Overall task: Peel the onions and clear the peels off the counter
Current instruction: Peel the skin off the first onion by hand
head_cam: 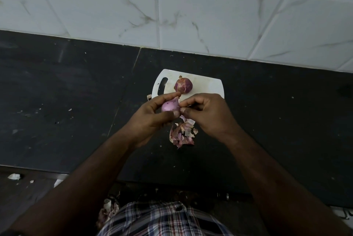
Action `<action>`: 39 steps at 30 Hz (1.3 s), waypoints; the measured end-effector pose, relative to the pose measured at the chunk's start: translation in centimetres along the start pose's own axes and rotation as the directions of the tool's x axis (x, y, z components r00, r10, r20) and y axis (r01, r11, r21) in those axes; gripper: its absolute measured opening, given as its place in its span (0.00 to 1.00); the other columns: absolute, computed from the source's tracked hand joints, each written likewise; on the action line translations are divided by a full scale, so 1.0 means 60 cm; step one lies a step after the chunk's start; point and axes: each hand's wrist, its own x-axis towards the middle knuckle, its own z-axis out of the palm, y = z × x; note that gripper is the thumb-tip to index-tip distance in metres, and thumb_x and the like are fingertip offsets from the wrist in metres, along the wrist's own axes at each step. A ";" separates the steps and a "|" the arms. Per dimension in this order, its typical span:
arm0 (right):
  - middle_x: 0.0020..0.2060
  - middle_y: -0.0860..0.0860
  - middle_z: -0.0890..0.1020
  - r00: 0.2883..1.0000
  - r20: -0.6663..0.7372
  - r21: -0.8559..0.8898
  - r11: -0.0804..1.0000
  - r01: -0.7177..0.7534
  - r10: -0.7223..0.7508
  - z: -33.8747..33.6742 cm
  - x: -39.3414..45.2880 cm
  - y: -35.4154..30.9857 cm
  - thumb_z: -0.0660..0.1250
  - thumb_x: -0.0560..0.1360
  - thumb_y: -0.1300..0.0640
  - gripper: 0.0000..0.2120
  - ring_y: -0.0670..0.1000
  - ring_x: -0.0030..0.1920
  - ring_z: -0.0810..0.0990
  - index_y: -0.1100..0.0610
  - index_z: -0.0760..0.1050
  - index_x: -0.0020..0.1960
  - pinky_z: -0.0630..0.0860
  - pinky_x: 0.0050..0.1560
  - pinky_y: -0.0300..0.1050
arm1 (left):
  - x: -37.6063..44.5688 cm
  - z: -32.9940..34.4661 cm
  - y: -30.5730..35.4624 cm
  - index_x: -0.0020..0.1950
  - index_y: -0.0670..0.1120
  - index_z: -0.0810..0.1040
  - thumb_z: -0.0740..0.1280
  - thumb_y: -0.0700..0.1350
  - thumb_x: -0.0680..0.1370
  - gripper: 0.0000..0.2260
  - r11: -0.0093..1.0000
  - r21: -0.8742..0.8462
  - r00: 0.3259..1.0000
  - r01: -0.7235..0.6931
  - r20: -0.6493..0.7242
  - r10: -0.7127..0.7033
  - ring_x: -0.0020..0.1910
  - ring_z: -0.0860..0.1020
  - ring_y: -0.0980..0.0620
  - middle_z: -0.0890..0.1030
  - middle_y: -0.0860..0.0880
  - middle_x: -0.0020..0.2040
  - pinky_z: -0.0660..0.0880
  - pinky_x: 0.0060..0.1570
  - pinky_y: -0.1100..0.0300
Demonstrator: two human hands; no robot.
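Observation:
My left hand (pixel 152 115) grips a pale purple onion (pixel 169 106), mostly bare of skin, above the near edge of a white cutting board (pixel 206 85). My right hand (pixel 208 115) pinches at the onion's right side with thumb and forefinger; a strip of skin hangs just below the fingers. A second onion (pixel 183 85), darker and still in its skin, lies on the board. A heap of purple peels (pixel 182 133) lies on the black counter (pixel 66 102) under my hands.
A white marble-tiled wall (pixel 191 6) backs the counter. One peel scrap (pixel 148 97) lies at the board's left edge. More peels (pixel 108 211) lie below the counter's front edge, by my checked shirt. Small white flecks dot the counter at left.

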 end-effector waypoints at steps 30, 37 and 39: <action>0.48 0.46 0.82 0.992 -0.060 0.034 0.993 -0.109 0.111 0.032 0.017 -0.005 0.79 0.66 0.56 0.20 0.44 0.47 0.81 0.53 0.77 0.55 0.78 0.44 0.34 | 0.013 -0.001 -0.013 0.61 0.40 0.77 0.74 0.36 0.70 0.20 0.996 0.026 0.991 -0.087 -0.104 0.089 0.54 0.84 0.41 0.82 0.40 0.60 0.82 0.51 0.50; 0.49 0.45 0.82 0.993 -0.087 -0.021 0.996 -0.084 0.082 0.038 0.013 -0.006 0.78 0.68 0.56 0.19 0.41 0.48 0.80 0.54 0.77 0.57 0.74 0.43 0.27 | 0.011 0.003 -0.012 0.62 0.38 0.77 0.74 0.37 0.69 0.22 0.997 -0.002 0.991 -0.072 -0.117 0.071 0.52 0.84 0.43 0.83 0.40 0.56 0.82 0.53 0.47; 0.48 0.46 0.83 0.993 -0.099 -0.034 0.998 -0.060 0.057 0.039 0.010 -0.005 0.76 0.70 0.58 0.16 0.41 0.47 0.80 0.55 0.77 0.56 0.76 0.44 0.28 | 0.009 0.003 -0.011 0.63 0.38 0.77 0.73 0.37 0.70 0.21 0.997 -0.021 0.992 -0.067 -0.104 0.065 0.52 0.83 0.42 0.84 0.40 0.55 0.82 0.54 0.47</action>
